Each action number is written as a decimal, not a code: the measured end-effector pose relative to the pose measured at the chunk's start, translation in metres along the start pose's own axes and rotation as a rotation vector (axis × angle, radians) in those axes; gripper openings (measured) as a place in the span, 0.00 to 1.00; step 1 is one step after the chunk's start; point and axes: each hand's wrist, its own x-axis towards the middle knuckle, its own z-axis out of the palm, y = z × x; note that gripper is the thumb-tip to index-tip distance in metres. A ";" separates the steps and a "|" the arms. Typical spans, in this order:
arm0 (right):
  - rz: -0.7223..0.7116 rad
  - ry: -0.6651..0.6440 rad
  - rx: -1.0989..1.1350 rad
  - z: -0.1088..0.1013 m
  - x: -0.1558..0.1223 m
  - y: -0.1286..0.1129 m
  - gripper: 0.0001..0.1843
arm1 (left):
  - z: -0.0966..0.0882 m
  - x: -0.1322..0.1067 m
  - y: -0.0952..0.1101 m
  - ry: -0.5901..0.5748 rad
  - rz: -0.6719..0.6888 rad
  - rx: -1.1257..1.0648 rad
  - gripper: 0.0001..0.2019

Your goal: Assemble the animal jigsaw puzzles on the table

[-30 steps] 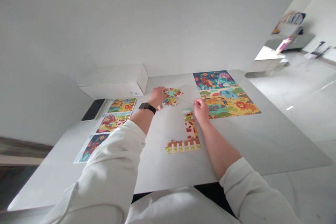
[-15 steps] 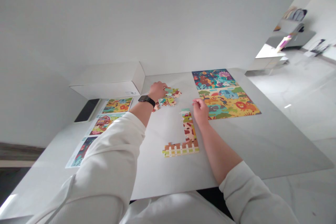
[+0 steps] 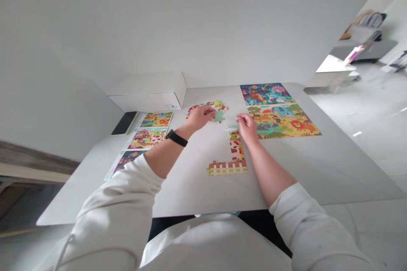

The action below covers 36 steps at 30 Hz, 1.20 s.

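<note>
One flat, mirrored-L run of joined puzzle pieces point(image 3: 236, 155), printed brown-patched above white pickets, lies on the smooth pale tabletop point(image 3: 190, 192) near the curled right hand point(image 3: 248, 128); the left hand point(image 3: 199, 117) bunches its fingers at knobby multicoloured loose pieces point(image 3: 219, 115), either grip unclear

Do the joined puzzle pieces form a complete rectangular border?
No, the joined pieces make only an L: a fence row and a column running up from its right end.
</note>
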 end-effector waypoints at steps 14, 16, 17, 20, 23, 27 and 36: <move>0.023 -0.465 0.243 0.004 -0.027 -0.020 0.25 | 0.043 -0.069 -0.026 0.091 -0.019 -0.359 0.20; 0.043 -0.421 0.261 0.005 -0.026 -0.018 0.24 | 0.045 -0.071 -0.029 0.138 0.041 -0.330 0.22; 0.053 -0.401 0.267 0.005 -0.025 -0.017 0.24 | 0.045 -0.073 -0.031 0.157 0.081 -0.298 0.22; 0.067 -0.367 0.258 0.004 -0.023 -0.014 0.24 | 0.045 -0.079 -0.036 0.187 0.219 -0.180 0.24; 0.065 -0.369 0.229 0.004 -0.022 -0.010 0.23 | 0.044 -0.082 -0.039 0.224 0.339 -0.068 0.25; 0.050 -0.404 0.201 0.005 -0.022 -0.005 0.25 | 0.045 -0.080 -0.041 0.229 0.420 0.031 0.22; 0.009 -0.332 0.027 -0.002 -0.022 -0.008 0.24 | 0.045 -0.081 -0.040 0.229 0.396 0.081 0.19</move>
